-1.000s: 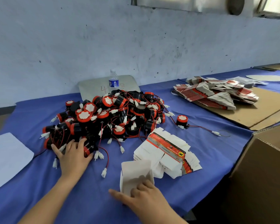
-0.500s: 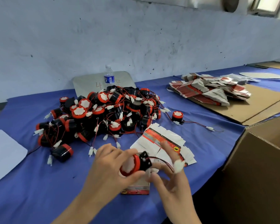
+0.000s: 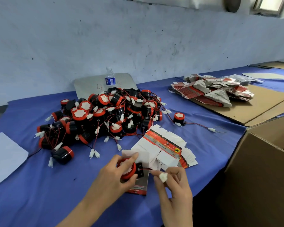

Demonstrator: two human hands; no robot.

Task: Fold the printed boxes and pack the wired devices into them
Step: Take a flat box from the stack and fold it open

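Left hand (image 3: 112, 179) clamped on device (image 3: 127, 169), right hand (image 3: 172, 182) pinching its plug (image 3: 163, 177).
Device looks light, rigid; wire floppy, so hold the body; folded box (image 3: 142, 181) thin, crushable card.

Two hands (image 3: 115, 179), one bottle (image 3: 110, 78), one carton (image 3: 259, 169), two box stacks (image 3: 210, 92), devices uncountable.

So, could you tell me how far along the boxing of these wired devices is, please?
Early on. Done: one printed box is folded up and lies open on the blue cloth. In hand: the left hand grips a red-and-black device at the box mouth, and the right hand pinches its white plug. Left: the big pile of devices and the stack of flat boxes. No finished, closed box shows.
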